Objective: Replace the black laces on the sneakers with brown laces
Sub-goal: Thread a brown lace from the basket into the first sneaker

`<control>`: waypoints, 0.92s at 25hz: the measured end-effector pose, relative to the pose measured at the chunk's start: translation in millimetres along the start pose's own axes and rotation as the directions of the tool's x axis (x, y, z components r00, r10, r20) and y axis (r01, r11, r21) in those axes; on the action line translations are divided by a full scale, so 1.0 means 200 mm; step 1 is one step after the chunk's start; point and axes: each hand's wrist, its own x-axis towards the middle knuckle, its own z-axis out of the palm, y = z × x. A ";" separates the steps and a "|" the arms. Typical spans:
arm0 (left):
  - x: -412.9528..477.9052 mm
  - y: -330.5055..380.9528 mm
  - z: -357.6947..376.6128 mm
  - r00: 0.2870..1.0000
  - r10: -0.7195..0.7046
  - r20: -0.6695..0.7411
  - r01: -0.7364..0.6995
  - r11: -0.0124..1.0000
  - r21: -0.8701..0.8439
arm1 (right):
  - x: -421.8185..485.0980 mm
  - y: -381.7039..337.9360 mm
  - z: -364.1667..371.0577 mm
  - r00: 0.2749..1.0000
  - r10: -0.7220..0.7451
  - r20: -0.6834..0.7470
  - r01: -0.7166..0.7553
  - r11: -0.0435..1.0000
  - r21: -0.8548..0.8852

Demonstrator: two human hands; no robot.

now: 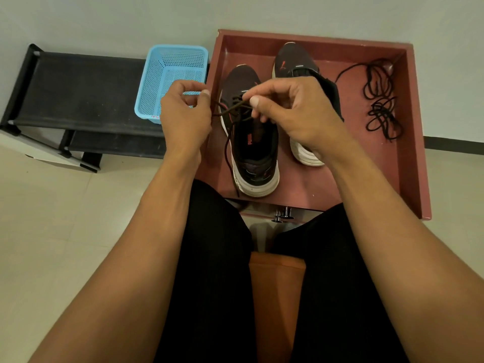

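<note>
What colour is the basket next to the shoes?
The basket is light blue with little holes; the head view shows it best.

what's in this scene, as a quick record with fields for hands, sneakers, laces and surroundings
left hand: pinches the brown lace
right hand: pinches the same lace above the near sneaker
near sneaker: in the red tray, partly laced brown
far sneaker: in the tray, partly behind the right hand
black laces: loose pile, tray's right side
nearby: blue basket on black rack, left of tray
</note>
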 end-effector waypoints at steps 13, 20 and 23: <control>-0.07 0.11 0.07 0.882 0.415 0.222 -0.461 0.856 0.235 | 0.04 0.05 -0.05 0.962 0.107 -0.250 -0.073 0.987 0.140; -0.09 0.13 0.11 0.835 0.433 0.339 -0.517 0.829 0.214 | 0.03 0.04 -0.03 0.985 0.048 -0.168 -0.061 0.996 -0.072; -0.08 0.11 0.09 0.871 0.368 0.326 -0.462 0.839 0.287 | 0.01 0.03 -0.03 0.965 0.107 -0.240 -0.162 0.961 -0.223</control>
